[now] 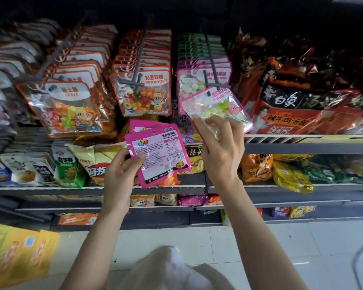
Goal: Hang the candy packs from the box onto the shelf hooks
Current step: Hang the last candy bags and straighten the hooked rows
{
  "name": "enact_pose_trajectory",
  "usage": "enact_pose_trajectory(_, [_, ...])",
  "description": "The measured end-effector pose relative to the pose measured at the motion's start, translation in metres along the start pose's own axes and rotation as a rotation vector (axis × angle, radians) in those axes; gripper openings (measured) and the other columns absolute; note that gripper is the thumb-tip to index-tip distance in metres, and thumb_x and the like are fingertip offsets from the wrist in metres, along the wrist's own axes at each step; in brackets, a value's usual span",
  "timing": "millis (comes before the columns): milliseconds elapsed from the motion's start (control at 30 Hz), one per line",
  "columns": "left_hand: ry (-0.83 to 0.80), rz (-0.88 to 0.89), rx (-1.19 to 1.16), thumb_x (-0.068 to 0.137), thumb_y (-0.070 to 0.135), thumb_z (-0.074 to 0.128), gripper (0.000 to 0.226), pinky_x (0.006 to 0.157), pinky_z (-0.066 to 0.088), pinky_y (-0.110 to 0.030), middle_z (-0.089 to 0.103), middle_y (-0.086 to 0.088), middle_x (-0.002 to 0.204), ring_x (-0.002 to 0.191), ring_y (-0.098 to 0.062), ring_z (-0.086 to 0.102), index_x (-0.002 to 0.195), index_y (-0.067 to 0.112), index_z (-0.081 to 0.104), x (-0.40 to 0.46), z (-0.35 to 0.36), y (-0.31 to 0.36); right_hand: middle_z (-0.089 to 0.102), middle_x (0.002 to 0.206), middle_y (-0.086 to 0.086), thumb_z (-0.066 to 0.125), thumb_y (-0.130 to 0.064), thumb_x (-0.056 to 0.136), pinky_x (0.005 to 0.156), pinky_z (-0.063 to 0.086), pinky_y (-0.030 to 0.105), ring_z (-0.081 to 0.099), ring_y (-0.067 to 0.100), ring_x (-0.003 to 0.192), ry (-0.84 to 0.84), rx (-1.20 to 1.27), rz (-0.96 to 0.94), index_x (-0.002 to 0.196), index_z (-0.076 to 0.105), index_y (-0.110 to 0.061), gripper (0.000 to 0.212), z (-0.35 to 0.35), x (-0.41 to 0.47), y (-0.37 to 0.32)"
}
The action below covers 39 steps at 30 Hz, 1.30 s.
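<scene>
Right hand (pixel 219 147) is raised at the front end of the right-most hook (pixel 213 65), pinching the lower edge of a pink-edged candy pack (pixel 214 105) between thumb and curled fingers, index finger (pixel 199 124) stretched up against the clear front. That pack is tilted, its top right corner right at the hook's crossbar tip; its hang hole looks to be just left of the tip, can't tell if it's threaded on. Behind it on the same hook: a row of matching pink packs (pixel 203 80), green-edged packs (pixel 197 45) further back. Left hand (pixel 122 170) is lower, in front of the middle shelf edge (pixel 50 188), gripping a small stack of pink packs (pixel 157 153) back side out, thumb across the printed label, other fingers curled behind and hidden. Stack sits below the middle hook (pixel 139 59), which carries orange-edged colour bean packs (pixel 143 93). Left hook (pixel 61 47) holds more orange-edged packs (pixel 65 107). Red noodle bags (pixel 302 105) sit on the wire shelf to the right of the hooks; chip and snack bags (pixel 96 162) line the shelf under them. Yellow packs (pixel 15 252) at the lower left corner of view, blurred. The box isn't in view.
</scene>
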<state>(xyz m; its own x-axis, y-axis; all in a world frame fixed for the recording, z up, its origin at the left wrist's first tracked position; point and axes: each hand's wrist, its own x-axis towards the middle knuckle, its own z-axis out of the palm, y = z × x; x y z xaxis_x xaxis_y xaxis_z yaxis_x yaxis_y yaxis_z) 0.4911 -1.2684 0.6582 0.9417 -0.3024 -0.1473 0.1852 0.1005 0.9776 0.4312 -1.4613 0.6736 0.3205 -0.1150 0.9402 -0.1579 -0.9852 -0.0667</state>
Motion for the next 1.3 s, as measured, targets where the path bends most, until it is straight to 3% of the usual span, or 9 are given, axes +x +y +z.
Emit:
enact_pose_trajectory(233, [0.012,0.002,0.023,0.087,0.023,0.064,0.017,0.059,0.057,-0.022,0.073,0.006,0.099,0.091,-0.013,0.07,0.104,0.026,0.063,0.001,0.002,-0.001,0.058,0.122,0.017,0.067,0.009,0.078,0.086,0.047,0.042,0.047,0.031,0.108,-0.361,-0.095,0.031,0.133,0.056,-0.009,0.059,0.038,0.009,0.01])
enact_pose_trajectory(433, [0.021,0.008,-0.008,0.088,0.021,0.063,0.02,0.057,0.055,-0.021,0.073,0.006,0.097,0.088,-0.01,0.071,0.108,0.023,0.063,0.002,0.0,0.004,0.048,0.142,0.015,0.062,-0.017,0.091,0.103,0.04,0.047,0.043,0.033,0.131,-0.521,-0.007,0.075,0.139,0.049,-0.006,0.051,0.044,0.008,0.014])
enact_pose_trajectory(567, [-0.004,0.018,-0.016,0.09,0.016,0.062,0.017,0.057,0.055,-0.02,0.073,0.008,0.096,0.087,-0.009,0.07,0.104,0.024,0.062,0.001,0.002,0.005,0.054,0.134,0.006,0.052,-0.03,0.098,0.104,0.042,0.038,0.047,0.021,0.126,-0.557,0.36,0.369,0.133,0.055,-0.009,0.041,0.011,-0.009,0.0])
enact_pose_trajectory(700, [-0.043,0.014,-0.014,0.088,0.014,0.063,0.02,0.057,0.055,-0.021,0.074,0.009,0.091,0.085,-0.008,0.071,0.104,0.024,0.06,-0.002,0.008,0.003,0.065,0.11,-0.016,0.06,-0.055,0.084,0.084,0.054,0.025,0.061,-0.002,0.102,-0.856,0.691,0.808,0.131,0.05,-0.023,0.058,-0.02,-0.015,-0.021])
enact_pose_trajectory(800, [-0.076,0.018,-0.011,0.085,0.014,0.065,0.023,0.062,0.057,-0.024,0.074,0.007,0.094,0.088,-0.012,0.071,0.107,0.02,0.06,-0.004,0.012,-0.001,0.065,0.102,-0.017,0.071,-0.033,0.083,0.073,0.055,0.017,0.063,-0.003,0.094,-0.87,0.775,0.966,0.12,0.05,-0.023,0.043,-0.026,-0.019,-0.022])
enact_pose_trajectory(867, [-0.096,0.005,-0.006,0.084,0.011,0.066,0.025,0.063,0.057,-0.024,0.074,0.007,0.095,0.09,-0.014,0.071,0.107,0.018,0.057,-0.005,0.015,-0.002,0.068,0.105,-0.008,0.071,-0.022,0.085,0.069,0.059,0.025,0.066,0.007,0.095,-0.822,0.849,1.085,0.108,0.053,-0.022,0.03,-0.029,-0.02,-0.017])
enact_pose_trajectory(1033, [-0.135,0.038,0.041,0.083,0.016,0.067,0.024,0.062,0.058,-0.023,0.074,0.012,0.092,0.091,-0.011,0.07,0.102,0.023,0.056,-0.01,0.027,-0.001,0.074,0.095,-0.006,0.068,-0.011,0.087,0.07,0.058,0.025,0.071,0.01,0.089,-0.686,0.947,1.186,0.103,0.053,-0.022,0.024,-0.049,-0.02,-0.012])
enact_pose_trajectory(1133, [-0.147,0.075,0.055,0.084,0.016,0.067,0.022,0.061,0.058,-0.024,0.074,0.015,0.091,0.09,-0.009,0.07,0.1,0.025,0.056,-0.014,0.035,-0.001,0.074,0.094,-0.006,0.068,-0.012,0.086,0.067,0.058,0.026,0.072,0.012,0.087,-0.635,1.005,1.146,0.108,0.052,-0.022,0.029,-0.064,-0.012,-0.01])
enact_pose_trajectory(1300, [-0.038,0.157,0.067,0.069,0.029,0.073,0.028,0.065,0.059,-0.028,0.073,0.01,0.087,0.087,-0.009,0.071,0.091,0.025,0.057,-0.01,0.041,0.002,0.069,0.111,-0.009,0.073,-0.007,0.079,0.08,0.058,0.032,0.068,0.013,0.103,-0.831,1.061,0.964,0.127,0.043,-0.026,0.06,-0.077,-0.009,-0.013])
